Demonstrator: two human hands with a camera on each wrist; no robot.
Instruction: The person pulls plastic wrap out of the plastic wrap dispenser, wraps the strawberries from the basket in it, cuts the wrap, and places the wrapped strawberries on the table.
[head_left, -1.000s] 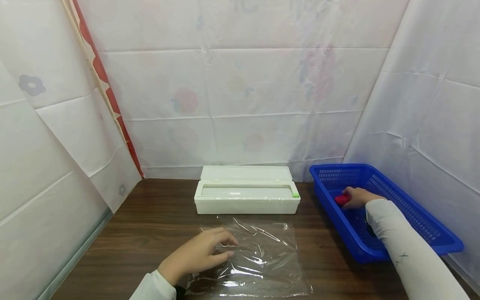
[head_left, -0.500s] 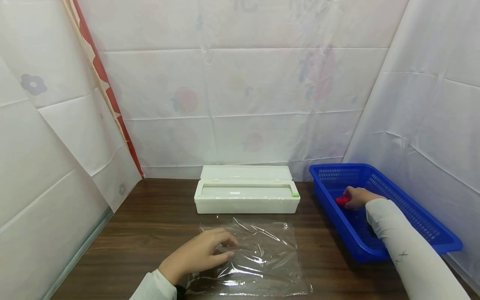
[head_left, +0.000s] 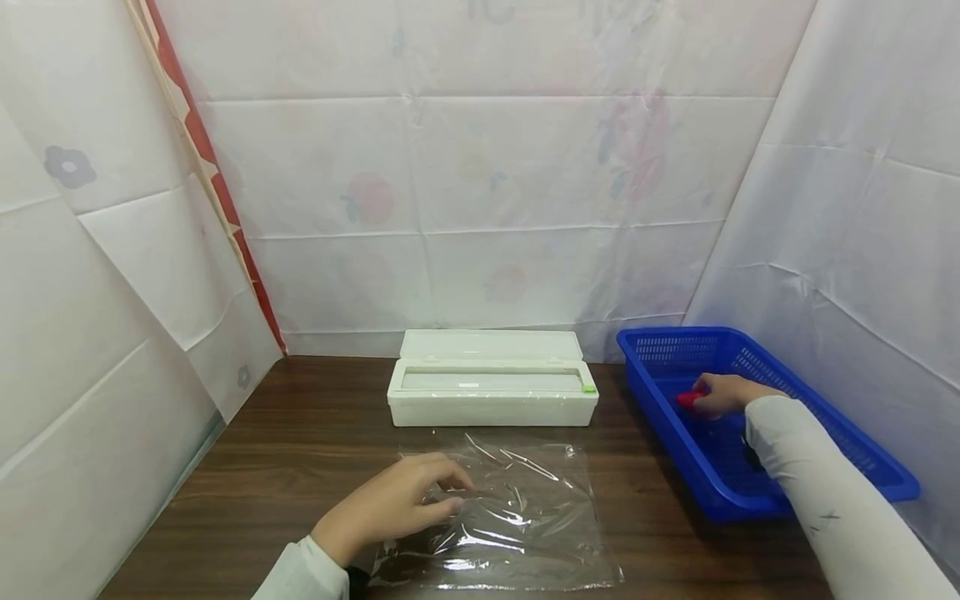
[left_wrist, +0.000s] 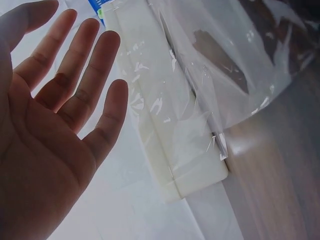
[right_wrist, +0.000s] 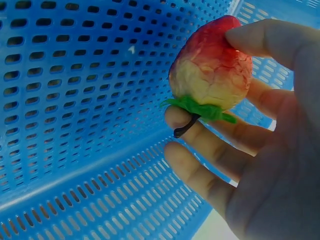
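Note:
In the head view my right hand (head_left: 726, 395) is inside the blue plastic basket (head_left: 675, 467), low over its floor. It holds an artificial strawberry (right_wrist: 212, 70), red fading to pale yellow, with a green leafy cap and a dark stem, between thumb and fingers in the right wrist view. My left hand (head_left: 401, 504) hovers over the left part of a sheet of clear plastic film (head_left: 525, 533), its fingers loosely bent in the head view and spread in the left wrist view, holding nothing.
A white cling film box (head_left: 491, 410) with its lid up stands behind the film, a small green piece at its right end. The dark wooden table (head_left: 277, 467) runs up to white cloth walls on the left, back and right.
My right hand has shifted slightly to the right inside the basket, with the strawberry in its fingers. The left hand and the film have barely moved.

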